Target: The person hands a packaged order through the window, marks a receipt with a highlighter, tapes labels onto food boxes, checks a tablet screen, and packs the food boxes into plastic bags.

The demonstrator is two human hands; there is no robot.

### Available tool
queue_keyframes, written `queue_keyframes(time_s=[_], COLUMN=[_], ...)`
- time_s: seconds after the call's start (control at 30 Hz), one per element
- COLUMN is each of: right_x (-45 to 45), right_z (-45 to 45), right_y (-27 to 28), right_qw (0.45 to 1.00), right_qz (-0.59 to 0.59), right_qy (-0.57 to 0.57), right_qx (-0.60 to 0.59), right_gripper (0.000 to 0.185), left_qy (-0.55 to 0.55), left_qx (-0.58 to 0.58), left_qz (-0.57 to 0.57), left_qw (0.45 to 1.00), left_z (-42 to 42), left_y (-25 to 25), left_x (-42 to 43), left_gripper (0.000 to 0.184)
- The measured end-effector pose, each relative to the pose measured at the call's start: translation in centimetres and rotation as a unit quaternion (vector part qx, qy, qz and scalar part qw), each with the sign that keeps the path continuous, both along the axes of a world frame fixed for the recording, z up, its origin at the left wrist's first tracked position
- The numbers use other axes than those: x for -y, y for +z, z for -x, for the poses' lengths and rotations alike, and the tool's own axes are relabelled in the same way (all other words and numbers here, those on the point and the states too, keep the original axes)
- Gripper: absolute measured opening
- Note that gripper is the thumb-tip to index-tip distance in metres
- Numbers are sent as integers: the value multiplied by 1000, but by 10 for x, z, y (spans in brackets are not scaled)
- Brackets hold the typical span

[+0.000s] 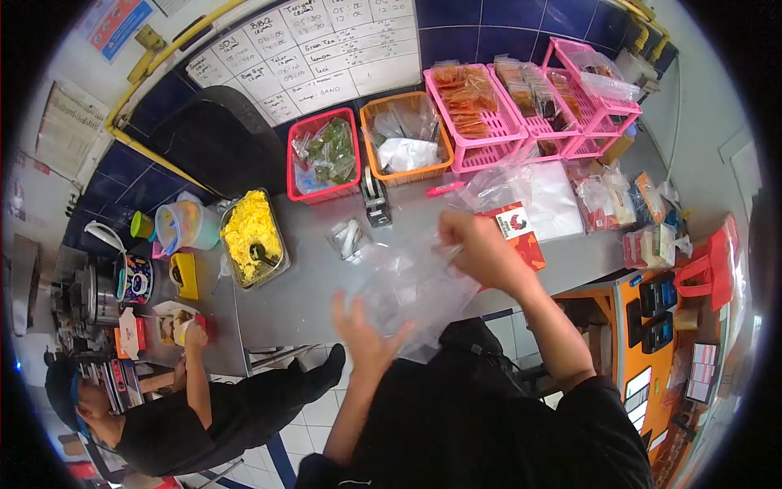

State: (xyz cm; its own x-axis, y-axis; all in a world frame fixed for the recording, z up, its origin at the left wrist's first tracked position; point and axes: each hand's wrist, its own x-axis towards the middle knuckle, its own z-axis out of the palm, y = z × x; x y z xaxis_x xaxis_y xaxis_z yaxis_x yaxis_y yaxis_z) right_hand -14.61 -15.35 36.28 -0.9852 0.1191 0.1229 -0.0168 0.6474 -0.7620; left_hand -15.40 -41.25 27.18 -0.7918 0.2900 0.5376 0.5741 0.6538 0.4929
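A clear plastic bag (pixel 407 285) hangs over the front edge of the steel table, between my two hands. My right hand (pixel 481 248) has its fingers closed on the bag's upper right part. At the bag's lower left is my left hand (pixel 366 338), fingers spread and slightly blurred, with the thumb against or just in front of the plastic. Partly covered by my right hand, a red and white printed box (pixel 521 232) lies flat on the table. Small clear packets (pixel 349 240) sit just beyond the bag.
A tray of yellow food (pixel 254 232) stands left. Along the back are a red basket (pixel 356 163), an orange basket (pixel 446 159), a tape dispenser (pixel 375 204) and pink racks (pixel 489 147) of packets. Plastic sheets (pixel 558 200) lie right. A co-worker (pixel 175 424) handles a food box at left.
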Motion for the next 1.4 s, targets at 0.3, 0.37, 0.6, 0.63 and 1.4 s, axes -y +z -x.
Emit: queue_keyframes(time_s=[0.3,0.37,0.6,0.63,1.4], right_x=[-48,-64,-103,-94,-101], right_z=[-7,-21,-75,-71,-53], right_y=[-35,-9,-131,-136,-59], right_qw=[963,990,896,876,927], right_qz=[-231,59,-173,-184,-238], right_qy=[-112,-21,-237,-205,-238], right_qx=[77,129,332,396,168], right_gripper=[45,57,120,130,118], left_qy=[-72,-69,-49,-24,78], left_qx=[393,542,620,631,562], left_qz=[-141,-144,-228,-287,-427], left_qw=[906,825,750,720,704], left_z=[79,74,30,25,65], left_y=[-7,-1,-43,-36,-59], left_x=[45,58,91,83,110], left_gripper=[43,34,19,21,31])
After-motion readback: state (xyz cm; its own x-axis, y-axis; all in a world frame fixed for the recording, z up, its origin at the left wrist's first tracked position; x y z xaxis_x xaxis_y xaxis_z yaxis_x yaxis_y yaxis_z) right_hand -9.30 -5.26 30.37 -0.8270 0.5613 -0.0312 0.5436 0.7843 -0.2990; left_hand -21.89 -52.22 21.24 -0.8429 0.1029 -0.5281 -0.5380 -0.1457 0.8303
